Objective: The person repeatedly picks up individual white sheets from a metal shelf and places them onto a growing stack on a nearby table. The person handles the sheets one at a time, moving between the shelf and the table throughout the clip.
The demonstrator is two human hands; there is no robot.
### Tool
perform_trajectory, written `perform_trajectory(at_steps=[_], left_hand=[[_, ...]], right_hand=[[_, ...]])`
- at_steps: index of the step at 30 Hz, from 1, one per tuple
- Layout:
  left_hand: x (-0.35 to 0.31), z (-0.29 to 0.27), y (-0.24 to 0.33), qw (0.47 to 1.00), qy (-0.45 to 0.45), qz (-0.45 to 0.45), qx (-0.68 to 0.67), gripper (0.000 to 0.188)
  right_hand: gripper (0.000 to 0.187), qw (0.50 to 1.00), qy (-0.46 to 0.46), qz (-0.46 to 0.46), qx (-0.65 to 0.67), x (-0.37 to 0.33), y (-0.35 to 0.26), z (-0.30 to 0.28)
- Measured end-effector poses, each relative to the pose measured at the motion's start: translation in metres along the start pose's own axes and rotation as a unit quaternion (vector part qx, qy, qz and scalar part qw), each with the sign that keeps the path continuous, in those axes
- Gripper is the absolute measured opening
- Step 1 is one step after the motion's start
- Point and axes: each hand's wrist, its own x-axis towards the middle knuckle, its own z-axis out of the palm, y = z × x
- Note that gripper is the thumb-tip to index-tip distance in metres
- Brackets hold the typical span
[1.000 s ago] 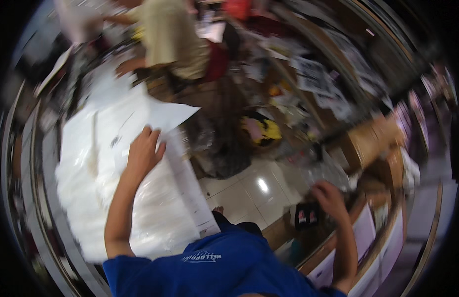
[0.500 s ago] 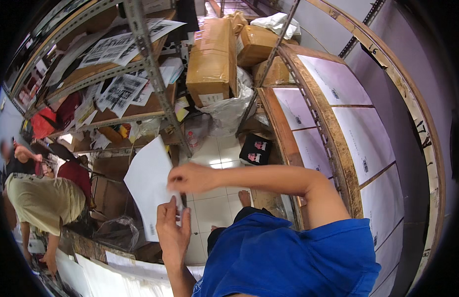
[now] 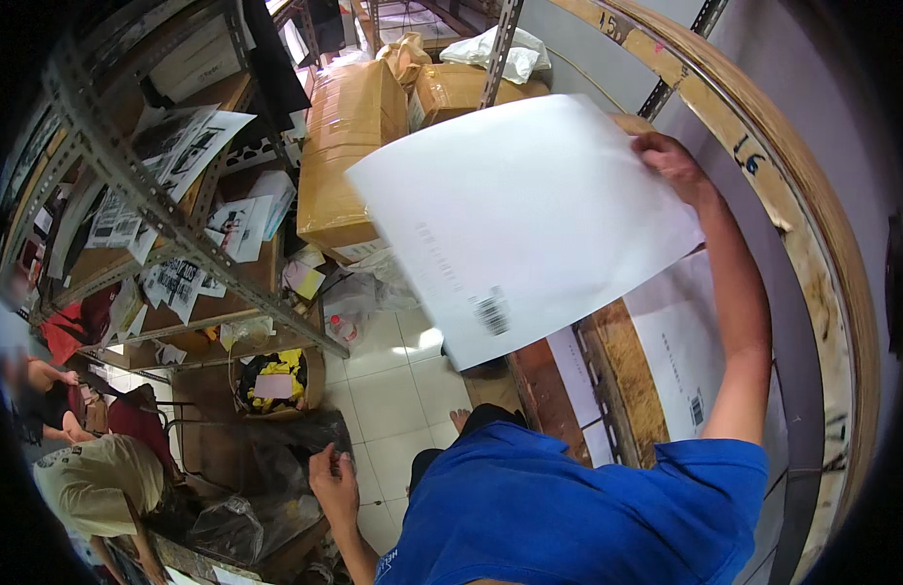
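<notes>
A large white sheet (image 3: pixel 524 219) filled the upper centre of the frame, lifted over the shelf (image 3: pixel 622 375) but not yet laid down. The right hand (image 3: pixel 671 161) pinched its top right corner. The left hand (image 3: pixel 334 487), loosely curled and empty, hung at lower left. A small box (image 3: pixel 274 382) held yellow and black items.

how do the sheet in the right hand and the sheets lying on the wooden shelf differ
The held sheet is lifted in the air by the right hand; the shelf sheets lie flat. The held sheet looks larger and is gripped at one edge; the shelf sheets go untouched. Both are white with a small dark printed mark.
</notes>
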Motion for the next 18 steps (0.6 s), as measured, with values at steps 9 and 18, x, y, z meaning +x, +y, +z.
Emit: perform_trajectory(at_steps=[9,18], left_hand=[[0.027,0.057,0.043,0.998,-0.062,0.012,0.030,0.028],[0.041,0.062,0.061,0.993,-0.093,-0.009,0.071,0.029]], right_hand=[[0.025,0.979,0.059,0.150,-0.126,0.044,0.165,-0.077],[0.020,0.946,0.158,0.087,-0.269,0.060,0.256,-0.130]])
